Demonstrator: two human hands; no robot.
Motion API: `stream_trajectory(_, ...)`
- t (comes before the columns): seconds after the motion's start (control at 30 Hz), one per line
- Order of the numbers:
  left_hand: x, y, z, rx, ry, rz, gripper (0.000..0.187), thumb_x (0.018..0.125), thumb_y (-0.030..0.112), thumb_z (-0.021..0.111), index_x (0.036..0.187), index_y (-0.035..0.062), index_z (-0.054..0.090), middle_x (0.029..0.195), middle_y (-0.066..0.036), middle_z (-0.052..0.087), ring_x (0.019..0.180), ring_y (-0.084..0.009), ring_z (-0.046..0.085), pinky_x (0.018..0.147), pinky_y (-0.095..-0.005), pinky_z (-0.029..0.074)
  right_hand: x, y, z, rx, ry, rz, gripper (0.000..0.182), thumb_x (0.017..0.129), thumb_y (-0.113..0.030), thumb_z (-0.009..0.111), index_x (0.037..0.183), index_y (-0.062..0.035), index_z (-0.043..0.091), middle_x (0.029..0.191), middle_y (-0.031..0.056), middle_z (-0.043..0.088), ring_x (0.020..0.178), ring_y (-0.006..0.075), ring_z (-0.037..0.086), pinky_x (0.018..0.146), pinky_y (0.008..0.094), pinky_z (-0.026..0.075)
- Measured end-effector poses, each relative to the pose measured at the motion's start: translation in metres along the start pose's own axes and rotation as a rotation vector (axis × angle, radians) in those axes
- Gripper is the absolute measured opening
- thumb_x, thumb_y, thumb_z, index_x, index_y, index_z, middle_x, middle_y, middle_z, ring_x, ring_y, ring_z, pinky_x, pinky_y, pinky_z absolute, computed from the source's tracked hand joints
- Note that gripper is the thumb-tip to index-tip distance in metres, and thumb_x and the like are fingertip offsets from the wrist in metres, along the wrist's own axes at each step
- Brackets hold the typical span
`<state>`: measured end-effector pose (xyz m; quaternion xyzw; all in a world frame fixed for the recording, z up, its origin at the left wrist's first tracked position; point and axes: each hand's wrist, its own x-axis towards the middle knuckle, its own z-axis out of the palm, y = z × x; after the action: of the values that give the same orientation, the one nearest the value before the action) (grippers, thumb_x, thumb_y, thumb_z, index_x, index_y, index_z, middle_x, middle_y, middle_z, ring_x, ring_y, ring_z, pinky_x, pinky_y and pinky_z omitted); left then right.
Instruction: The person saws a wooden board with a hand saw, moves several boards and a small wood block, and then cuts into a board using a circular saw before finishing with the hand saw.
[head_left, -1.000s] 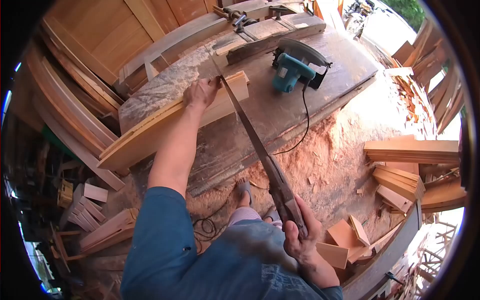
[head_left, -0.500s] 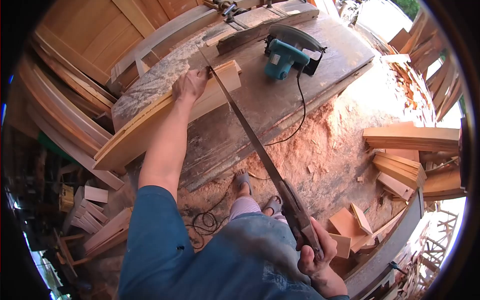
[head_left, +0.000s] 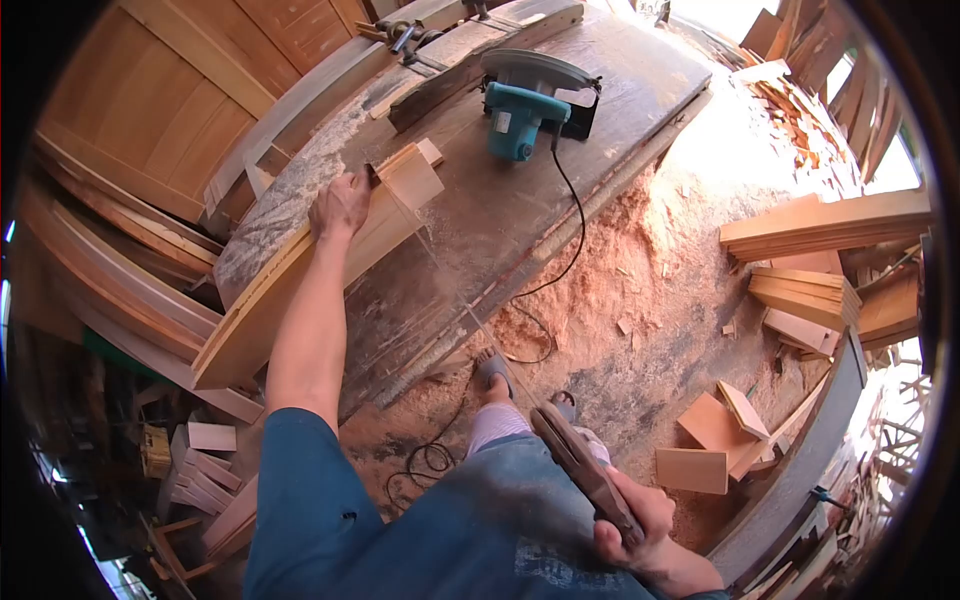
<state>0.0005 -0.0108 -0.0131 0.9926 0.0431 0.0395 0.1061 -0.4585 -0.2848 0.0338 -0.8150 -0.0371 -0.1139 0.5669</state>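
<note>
A long handsaw (head_left: 585, 465) runs from the lower right up toward the end of a wooden board (head_left: 385, 215), its thin blade partly blurred. My right hand (head_left: 640, 515) is wrapped round the saw's wooden handle. At the upper end of the board, my left hand (head_left: 342, 203) is closed on the board's top edge, beside a dark metal piece at the blade's far end. The board stands on edge on the workbench (head_left: 490, 215), and a small block end shows beyond the blade.
A teal circular saw (head_left: 520, 115) rests on the bench, its cord hanging over the front edge. Curved boards (head_left: 110, 260) lean at the left. Sawdust (head_left: 625, 260), stacked boards (head_left: 825, 225) and offcuts (head_left: 692, 470) lie on the right. A coiled cable is near my feet.
The view has shifted, moving the bench and circular saw left and up in frame. The saw blade has turned, its broad face now seen nearly edge-on. Both hands keep their holds.
</note>
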Motion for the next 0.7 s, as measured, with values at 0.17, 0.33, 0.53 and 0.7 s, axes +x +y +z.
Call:
stream_trajectory(0.17,0.004,-0.007,0.004,0.024,-0.008,0.026,0.063,0.093,0.065,0.038,0.110,0.0140,0.072,0.113,-0.024,0.067,0.109,-0.0444,0.062,0.093,-0.0505,0.048,0.131,0.031,0.077,0.032,0.079,-0.074,0.049,0.085,-0.017,0.072,0.127,0.0038,0.057,0.086,0.0181,0.069,0.067,0.0304,0.069,0.061,0.0350,0.055)
stream_trajectory(0.33,0.002,0.001,0.004,0.015,0.030,-0.002,0.063,0.094,0.064,0.037,0.109,0.0149,0.073,0.110,-0.023,0.068,0.107,-0.0451,0.062,0.091,-0.0512,0.048,0.035,0.029,0.025,0.015,-0.028,-0.007,0.057,0.083,-0.020,0.075,0.131,0.0044,0.055,0.089,0.0192,0.069,0.071,0.0327,0.070,0.063,0.0386,0.055)
stream_trajectory(0.53,0.006,-0.006,0.007,0.001,0.039,0.041,0.061,0.095,0.063,0.037,0.106,0.0150,0.073,0.107,-0.025,0.068,0.105,-0.0456,0.063,0.089,-0.0520,0.049,0.066,0.035,0.034,0.051,0.042,-0.104,0.058,0.082,-0.017,0.075,0.132,0.0034,0.055,0.087,0.0183,0.068,0.069,0.0313,0.068,0.062,0.0370,0.055)
stream_trajectory(0.7,0.010,0.002,0.003,0.019,0.037,0.042,0.060,0.095,0.062,0.037,0.106,0.0150,0.073,0.107,-0.025,0.068,0.105,-0.0456,0.063,0.089,-0.0524,0.048,0.098,0.041,0.057,0.101,0.040,-0.042,0.055,0.082,-0.016,0.075,0.130,0.0025,0.057,0.091,0.0194,0.069,0.072,0.0324,0.069,0.068,0.0357,0.056)
